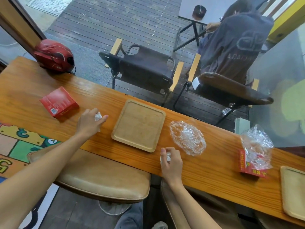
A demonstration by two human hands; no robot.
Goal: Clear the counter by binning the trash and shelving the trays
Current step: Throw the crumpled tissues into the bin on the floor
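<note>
Long orange-brown wooden counter [206,164]: clearing barely begun (no bin or shelf in view). Two square pale wooden trays, centre [139,125] and far right [293,192], both empty, unshelved. Crumpled clear plastic wrap [188,138] and two red cardboard boxes [59,102] [252,164] remain. Left hand [90,123] and right hand [171,162] each clench a white paper wad.

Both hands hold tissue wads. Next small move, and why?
Probably reach the right hand, tissue kept, to the loose plastic wrap just beyond it: nearest trash. The left hand holds a wad too; the wooden tray is already empty.
</note>
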